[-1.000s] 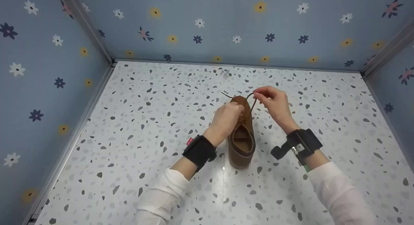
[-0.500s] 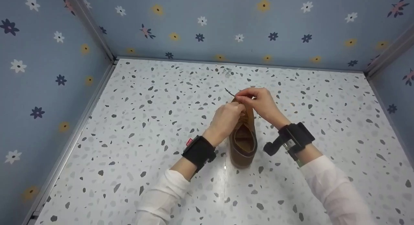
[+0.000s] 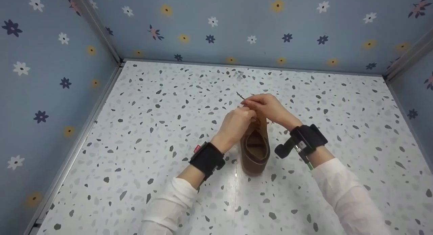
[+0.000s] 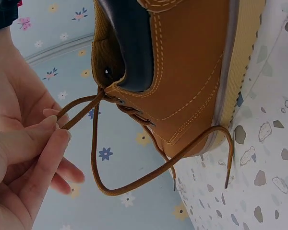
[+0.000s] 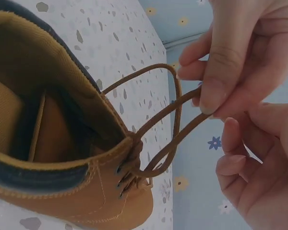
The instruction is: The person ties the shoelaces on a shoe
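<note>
A brown leather shoe (image 3: 254, 154) stands on the floor, toe pointing away from me, with a dark padded collar. Its brown shoelace (image 5: 168, 110) rises from the top eyelets as a narrow loop. The thumb and fingers of my left hand (image 4: 26, 167) pinch that loop above the tongue. My right hand (image 3: 272, 108) meets the left from the other side, over the toe, its fingers curled and tips right at the lace. In the right wrist view, the right hand's tips are partly hidden behind the left fingers. A loose strand hangs down, its tip near the floor.
The white floor (image 3: 162, 143) has a grey speckled pattern. A flowered blue wall (image 3: 230, 25) rises behind the shoe, with similar panels on the left and right. Black camera straps (image 3: 207, 159) circle both wrists.
My right hand has moved left with a strand of the shoelace, from beside the toe to the left fingertips. My left hand has stayed about in place; the shoe has hardly moved.
</note>
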A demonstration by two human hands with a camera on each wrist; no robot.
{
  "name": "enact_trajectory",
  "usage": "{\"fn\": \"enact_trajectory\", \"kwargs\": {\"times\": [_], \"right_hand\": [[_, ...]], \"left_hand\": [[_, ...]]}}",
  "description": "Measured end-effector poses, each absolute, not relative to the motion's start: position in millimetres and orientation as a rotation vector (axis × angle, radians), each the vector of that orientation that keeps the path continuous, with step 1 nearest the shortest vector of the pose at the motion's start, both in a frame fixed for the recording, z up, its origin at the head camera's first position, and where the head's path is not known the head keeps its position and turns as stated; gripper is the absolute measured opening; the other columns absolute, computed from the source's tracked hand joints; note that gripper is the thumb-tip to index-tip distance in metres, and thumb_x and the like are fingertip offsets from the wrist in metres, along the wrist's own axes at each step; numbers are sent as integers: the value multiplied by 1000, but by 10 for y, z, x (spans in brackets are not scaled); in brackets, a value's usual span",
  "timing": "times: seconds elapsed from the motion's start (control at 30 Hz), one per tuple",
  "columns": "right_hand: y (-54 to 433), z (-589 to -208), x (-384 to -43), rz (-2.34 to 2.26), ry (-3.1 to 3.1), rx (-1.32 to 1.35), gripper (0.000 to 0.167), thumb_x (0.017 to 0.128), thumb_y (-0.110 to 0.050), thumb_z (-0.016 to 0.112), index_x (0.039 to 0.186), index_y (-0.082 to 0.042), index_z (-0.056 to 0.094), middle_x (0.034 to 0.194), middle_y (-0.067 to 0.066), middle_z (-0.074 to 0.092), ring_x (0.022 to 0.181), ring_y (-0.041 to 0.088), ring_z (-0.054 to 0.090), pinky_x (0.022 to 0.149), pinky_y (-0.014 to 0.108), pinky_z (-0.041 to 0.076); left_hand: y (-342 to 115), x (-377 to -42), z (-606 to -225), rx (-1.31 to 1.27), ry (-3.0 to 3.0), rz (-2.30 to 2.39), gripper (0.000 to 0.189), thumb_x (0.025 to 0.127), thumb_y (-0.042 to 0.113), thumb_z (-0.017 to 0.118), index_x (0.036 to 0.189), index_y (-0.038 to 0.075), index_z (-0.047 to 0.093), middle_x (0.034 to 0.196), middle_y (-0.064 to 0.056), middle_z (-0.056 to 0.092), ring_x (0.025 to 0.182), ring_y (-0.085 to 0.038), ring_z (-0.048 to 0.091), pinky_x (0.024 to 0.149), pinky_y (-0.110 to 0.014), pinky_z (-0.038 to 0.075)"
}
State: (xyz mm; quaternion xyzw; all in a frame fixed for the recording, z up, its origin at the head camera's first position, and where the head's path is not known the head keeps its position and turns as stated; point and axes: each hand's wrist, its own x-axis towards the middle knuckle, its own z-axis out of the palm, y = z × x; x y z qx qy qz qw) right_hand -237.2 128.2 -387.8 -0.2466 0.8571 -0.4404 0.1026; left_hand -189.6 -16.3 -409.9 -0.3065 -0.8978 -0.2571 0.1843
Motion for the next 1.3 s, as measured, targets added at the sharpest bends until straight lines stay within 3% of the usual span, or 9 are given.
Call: {"fn": "enact_trajectory", "kwargs": {"times": [0.17,0.43,0.77,1.03,1.3], "right_hand": [[1439,-3853,-2339,-1297,2571,-722,21,92,-12,54,104,0,65,101,10,63,92,21,56,79,35,42],[1665,-3802,-2285,-1215,2578,-712,18,90,-8,57,104,-3,66,100,7,63,82,19,56,66,33,44],[1780,-3828,-2251,-1221,2560,-728,19,87,-5,59,105,1,64,98,11,62,82,21,58,68,32,47],[1803,-3901,-2214,-1230,2496,-832,20,83,-11,67,102,-5,66,90,1,63,80,16,57,69,32,46],[1743,-3946,-2177,-1210,2507,-768,22,79,-13,71,99,-6,66,83,2,62,75,17,56,63,29,47]], "left_hand": [[-164,-1909,-4094,-872,-2524,-756,6,82,5,65,76,5,67,73,-4,60,68,-18,59,59,-24,46],[-154,-1922,-4084,-865,-2538,-802,6,83,7,63,79,6,68,72,-4,59,65,-16,58,59,-21,45],[-146,-1945,-4083,-857,-2551,-843,5,81,10,66,79,6,69,72,-3,59,65,-16,57,60,-21,45],[-135,-1955,-4078,-876,-2527,-829,5,82,9,66,80,7,69,70,-3,56,63,-15,55,57,-22,43],[-111,-1958,-4068,-871,-2527,-887,5,82,10,65,81,5,67,71,-3,58,63,-15,55,57,-21,42]]}}
